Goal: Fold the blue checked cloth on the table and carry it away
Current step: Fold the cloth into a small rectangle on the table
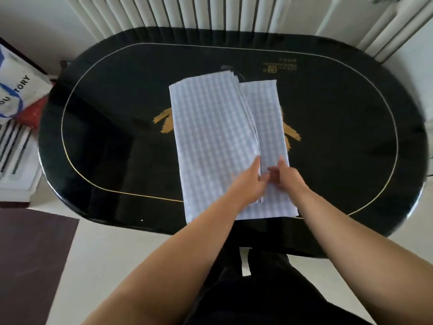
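My left grip [249, 181] lies on the blue checked cloth [218, 141], fingers mostly straight, with the fingertips at the edge of the top flap. My right grip [284, 175] is just beside it, almost touching, with its fingers bent a little on the lower layer. I cannot tell if either grip is pinching the edge or only pressing on it (the fingers are a bit blurry there).

The cloth is right under both grips and runs away from me in a long strip on the black desk [117, 146]. It is already folded more than once, I think, because I can see several thin layers stacked along the flap edge just past my fingers. The flap on the left side does not cover the part on the right, so this fold looks half done. What is left: finish this fold, maybe fold it shorter, then lift it and carry it away.

Some things are hard to see. My arms hide the near corner of the cloth. A gold picture [164, 121] on the desk is mostly covered by the cloth. Far off to the left, a white bag [16, 95] is cut off.
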Available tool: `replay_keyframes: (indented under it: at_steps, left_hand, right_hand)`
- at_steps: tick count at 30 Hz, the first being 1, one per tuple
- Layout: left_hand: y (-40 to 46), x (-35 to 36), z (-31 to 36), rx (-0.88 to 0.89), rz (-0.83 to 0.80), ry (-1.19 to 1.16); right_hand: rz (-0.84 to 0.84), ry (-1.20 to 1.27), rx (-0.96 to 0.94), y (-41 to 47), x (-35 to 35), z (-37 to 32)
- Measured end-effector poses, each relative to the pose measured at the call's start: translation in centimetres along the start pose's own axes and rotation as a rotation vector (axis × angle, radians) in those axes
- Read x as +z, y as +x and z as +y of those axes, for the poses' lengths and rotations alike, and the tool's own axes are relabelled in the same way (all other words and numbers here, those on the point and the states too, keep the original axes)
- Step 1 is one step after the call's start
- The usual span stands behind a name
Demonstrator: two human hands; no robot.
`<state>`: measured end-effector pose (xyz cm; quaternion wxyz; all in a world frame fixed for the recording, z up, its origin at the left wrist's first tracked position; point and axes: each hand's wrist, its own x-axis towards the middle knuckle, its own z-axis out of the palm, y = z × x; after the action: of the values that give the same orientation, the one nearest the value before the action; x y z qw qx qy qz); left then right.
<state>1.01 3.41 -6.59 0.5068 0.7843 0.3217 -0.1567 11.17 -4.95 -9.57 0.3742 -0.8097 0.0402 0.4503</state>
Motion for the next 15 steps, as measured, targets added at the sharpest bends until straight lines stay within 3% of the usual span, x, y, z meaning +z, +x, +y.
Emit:
replay_keyframes:
  at_steps: [2, 3, 7, 10, 13, 15]
  left_hand:
    - [0.2, 2.7, -0.5, 0.024, -0.230, 0.164]
    - [0.0, 3.4, -0.8, 0.047, -0.247, 0.240]
    - [-1.4, 2.4, -4.5, -0.008, 0.109, 0.558]
    - [-2.9, 1.2, -8.3, -0.124, 0.072, 0.733]
    - [-3.8, 1.6, -11.0, -0.099, 0.070, 0.897]
    - [-4.1, 2.0, -11.9, -0.066, 0.098, 0.948]
  right_hand:
    - [-0.060, -0.181, 0.004, 1.2, -0.9, 1.0]
    - [-0.087, -0.253, -0.032, 1.4, -0.8, 1.2]
    - [-0.092, -0.495, -0.129, 1.9, 0.4, 1.5]
    - [-0.027, -0.471, -0.193, 2.0, 0.5, 2.8]
    - [0.026, -0.367, -0.312, 0.7, -0.3, 4.1]
    - [0.123, -0.473, -0.458, -0.6, -0.9, 5.2]
